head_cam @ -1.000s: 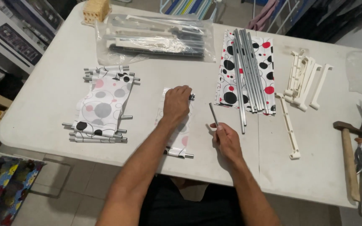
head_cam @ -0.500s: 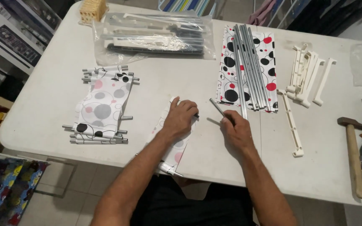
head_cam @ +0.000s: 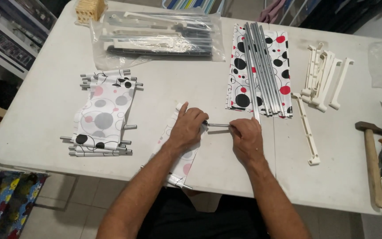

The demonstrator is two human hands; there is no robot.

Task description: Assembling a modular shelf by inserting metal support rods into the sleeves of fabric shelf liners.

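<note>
A short silver metal rod (head_cam: 218,125) lies level between my two hands near the front of the white table (head_cam: 191,88). My right hand (head_cam: 245,138) grips its right end. My left hand (head_cam: 186,126) is closed over the rod's left end, where it meets the top hem of a white fabric panel (head_cam: 181,160) with pink and grey circles. The panel runs toward the table's front edge, and another silver rod sticks out of its lower hem.
A stack of finished dotted panels with rods (head_cam: 104,112) lies at left. A bundle of long metal rods (head_cam: 261,71) rests on folded dotted fabric. White plastic brackets (head_cam: 321,79), a loose bracket (head_cam: 307,128), a bag of parts (head_cam: 155,35) and a hammer (head_cam: 372,155) surround them.
My right hand has brought the rod from upright to level and against the panel's top edge. My left hand has shifted to close over the hem and rod end.
</note>
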